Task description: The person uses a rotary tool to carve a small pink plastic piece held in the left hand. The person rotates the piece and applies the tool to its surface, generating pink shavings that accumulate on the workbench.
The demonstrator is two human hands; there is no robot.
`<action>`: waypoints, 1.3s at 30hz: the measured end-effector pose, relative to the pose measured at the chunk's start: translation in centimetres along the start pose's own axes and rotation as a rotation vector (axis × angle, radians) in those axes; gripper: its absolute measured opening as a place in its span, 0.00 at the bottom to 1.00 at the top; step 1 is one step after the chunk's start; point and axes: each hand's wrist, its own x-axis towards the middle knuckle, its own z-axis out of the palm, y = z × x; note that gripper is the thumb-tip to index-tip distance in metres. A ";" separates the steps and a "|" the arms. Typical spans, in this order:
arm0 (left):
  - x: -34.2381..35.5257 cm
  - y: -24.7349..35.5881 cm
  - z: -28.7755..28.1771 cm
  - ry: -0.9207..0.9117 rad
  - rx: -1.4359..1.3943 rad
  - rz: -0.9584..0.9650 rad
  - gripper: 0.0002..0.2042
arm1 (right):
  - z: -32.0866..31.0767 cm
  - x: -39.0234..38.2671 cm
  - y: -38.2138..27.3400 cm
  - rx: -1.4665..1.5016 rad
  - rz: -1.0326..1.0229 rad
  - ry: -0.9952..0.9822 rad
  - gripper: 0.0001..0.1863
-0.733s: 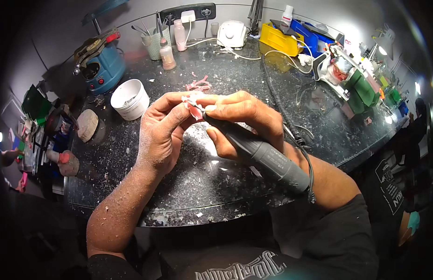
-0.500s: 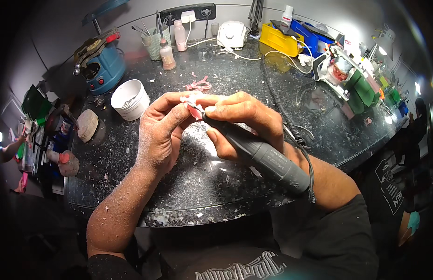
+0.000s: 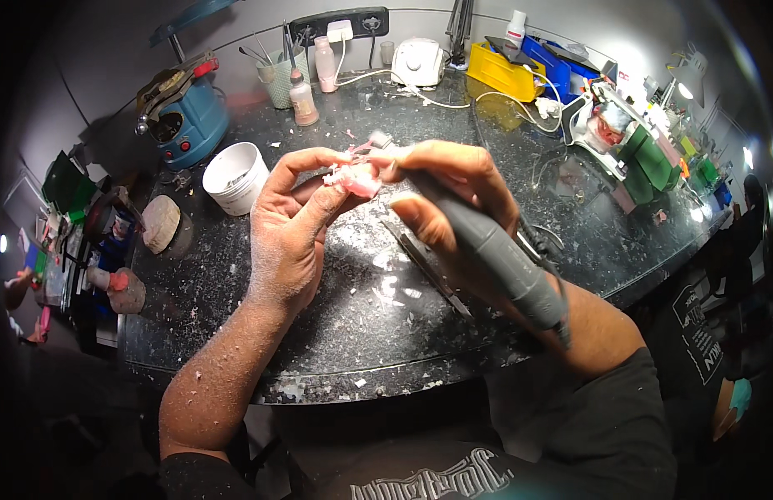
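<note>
Pink piece [image 3: 363,181]: held above the bench [image 3: 311,350], gripped between thumb and fingers of the left hand [image 3: 288,221]. I record the right hand [image 3: 478,167] grasping a grey handpiece [image 3: 515,271], slanted up toward the piece; its tip is blurred, contact I cannot tell. A white tub [image 3: 246,192] stands beside the left hand.

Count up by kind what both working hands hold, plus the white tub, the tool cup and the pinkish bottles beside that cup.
Rotary handpiece, in the right hand: 1
Pink-and-white piece, in the left hand: 1
White tub: 1
Tool cup: 1
Pinkish bottles: 2
Total: 6
</note>
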 end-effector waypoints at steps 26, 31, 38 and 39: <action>-0.4 0.1 1.2 0.107 0.024 0.048 0.13 | 0.3 0.3 0.8 -0.184 -0.225 -0.060 0.23; -0.5 0.1 0.9 0.129 0.074 0.053 0.12 | 0.5 0.3 1.0 -0.157 -0.216 -0.044 0.22; -0.6 0.2 0.8 0.133 0.058 0.042 0.12 | 0.6 0.3 1.0 -0.140 -0.234 -0.067 0.23; -0.7 0.2 0.8 0.112 0.050 0.053 0.11 | 0.5 0.3 1.1 -0.141 -0.253 -0.071 0.23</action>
